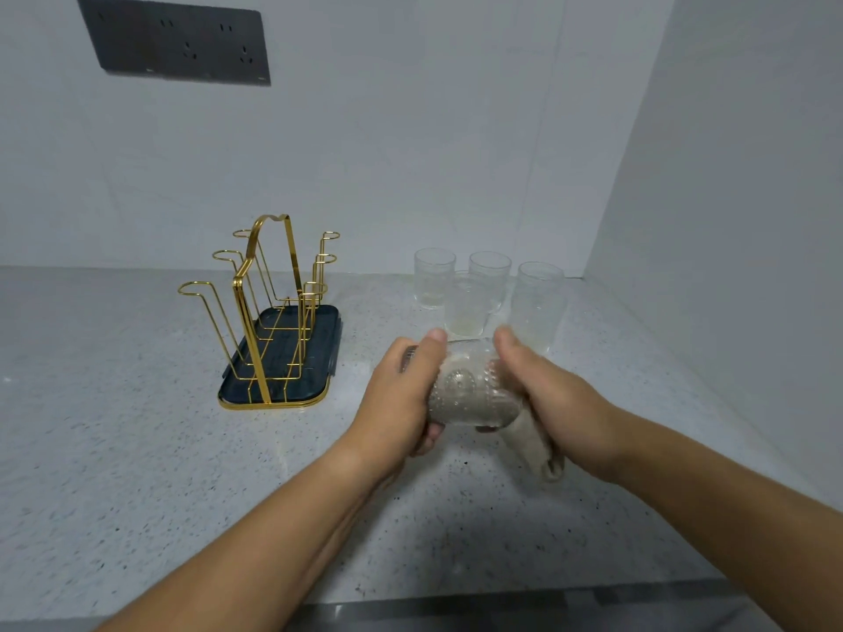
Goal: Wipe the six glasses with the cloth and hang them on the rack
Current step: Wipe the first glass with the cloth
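The rack (324,344) bears no glass yet. The left hand (397,394) grips one glass (474,394), and the right hand (556,403) fingers pinch the cloth (538,453) inside it. Four other glasses (470,307) wait on the bench (137,449).

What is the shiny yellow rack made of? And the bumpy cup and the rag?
The rack looks like thin metal wire with a glossy gold finish; it gleams. The glass seems clear pressed glass, though plastic is possible: see-through with raised dots. The cloth looks like soft beige fabric; it droops.
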`<action>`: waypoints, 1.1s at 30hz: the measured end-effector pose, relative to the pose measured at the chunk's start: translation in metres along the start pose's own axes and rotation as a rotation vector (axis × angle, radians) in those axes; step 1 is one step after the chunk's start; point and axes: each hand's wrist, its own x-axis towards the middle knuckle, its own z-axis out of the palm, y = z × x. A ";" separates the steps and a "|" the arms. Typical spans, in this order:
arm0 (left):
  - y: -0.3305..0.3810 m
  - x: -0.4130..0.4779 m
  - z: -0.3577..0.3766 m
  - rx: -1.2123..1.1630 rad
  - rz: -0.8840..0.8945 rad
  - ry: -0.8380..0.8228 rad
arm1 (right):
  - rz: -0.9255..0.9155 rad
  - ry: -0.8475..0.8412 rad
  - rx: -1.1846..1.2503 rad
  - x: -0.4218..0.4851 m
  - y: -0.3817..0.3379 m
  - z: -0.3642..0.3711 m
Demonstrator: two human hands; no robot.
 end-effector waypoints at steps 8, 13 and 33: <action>0.012 0.002 -0.018 -0.269 -0.546 -0.372 | -0.218 -0.182 -0.388 -0.002 0.001 -0.014; -0.002 0.001 -0.019 -0.399 -0.547 -0.292 | -0.110 -0.173 -0.289 -0.002 0.001 -0.026; -0.002 -0.009 -0.004 -0.305 -0.233 0.130 | -0.113 -0.104 0.292 -0.007 0.026 -0.032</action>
